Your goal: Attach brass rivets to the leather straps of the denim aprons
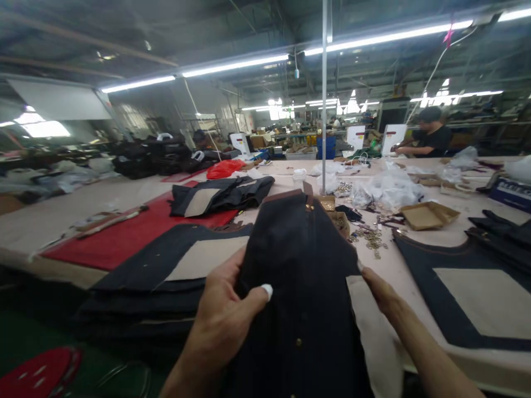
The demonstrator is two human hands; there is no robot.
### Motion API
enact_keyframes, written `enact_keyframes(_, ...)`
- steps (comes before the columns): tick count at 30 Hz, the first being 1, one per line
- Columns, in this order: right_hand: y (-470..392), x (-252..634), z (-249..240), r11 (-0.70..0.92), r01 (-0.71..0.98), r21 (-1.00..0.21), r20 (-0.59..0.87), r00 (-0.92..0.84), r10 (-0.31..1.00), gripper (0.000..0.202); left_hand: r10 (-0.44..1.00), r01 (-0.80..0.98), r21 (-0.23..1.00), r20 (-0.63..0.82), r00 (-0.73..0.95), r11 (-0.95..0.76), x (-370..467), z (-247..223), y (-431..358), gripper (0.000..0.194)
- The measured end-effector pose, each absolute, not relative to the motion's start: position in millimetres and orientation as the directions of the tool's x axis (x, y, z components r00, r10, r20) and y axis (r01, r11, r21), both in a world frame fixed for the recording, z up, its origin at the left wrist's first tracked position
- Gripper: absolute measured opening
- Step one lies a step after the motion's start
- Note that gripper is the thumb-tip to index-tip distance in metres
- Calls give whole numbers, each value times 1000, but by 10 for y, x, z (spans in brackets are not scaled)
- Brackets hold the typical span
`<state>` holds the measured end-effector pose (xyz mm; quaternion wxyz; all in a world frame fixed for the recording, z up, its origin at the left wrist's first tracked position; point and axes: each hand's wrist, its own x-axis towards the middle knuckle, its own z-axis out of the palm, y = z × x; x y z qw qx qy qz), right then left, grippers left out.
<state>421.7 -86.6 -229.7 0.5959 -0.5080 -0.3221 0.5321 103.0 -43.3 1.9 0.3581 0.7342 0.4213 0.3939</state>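
Observation:
Held up in front of me is a dark, folded apron point(290, 249) with brown trim along its top and small brass-coloured metal fittings down its front. My left hand point(228, 304) grips its left side, with the thumb, white-tipped, lying over the cloth and the fingers behind. At the opposite edge, my right hand point(379, 287) pinches the cloth; its fingertips are partly hidden. A pale beige panel point(369, 326) hangs below that hand. Left of the apron lies a stack of similar dark pieces point(136, 271) with a beige patch on top.
Another dark piece point(427, 293) lies at the right. Loose metal fittings point(372, 237) are scattered near an open cardboard box point(429, 215) and plastic bags point(390, 188). A pole point(324, 110) rises beyond the apron. A red sheet point(103, 243) covers part of the table; a co-worker point(431, 135) sits behind.

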Motion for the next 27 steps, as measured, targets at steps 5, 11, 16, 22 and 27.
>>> enact_keyframes(5,-965,4181,-2604,-12,-392,-920,-114,239,964,52,933,363,901,109,342,-238,456,-389,121,53)
enact_keyframes(11,-829,4231,-3000,-233,275,-933,-104,411,905,34,965,862,451,220,144,-232,439,-1326,416,42)
enact_keyframes(16,-273,4621,-3103,-286,662,-693,71,457,887,24,813,693,428,266,517,-581,1405,-1922,212,39)
enact_keyframes(22,701,5075,-3067,-287,793,-538,159,429,889,19,664,542,415,245,707,-730,2215,-2692,102,52)
enact_keyframes(27,1144,5145,-3205,-292,835,-466,114,384,916,22,688,588,378,230,688,-715,2217,-2976,102,57)
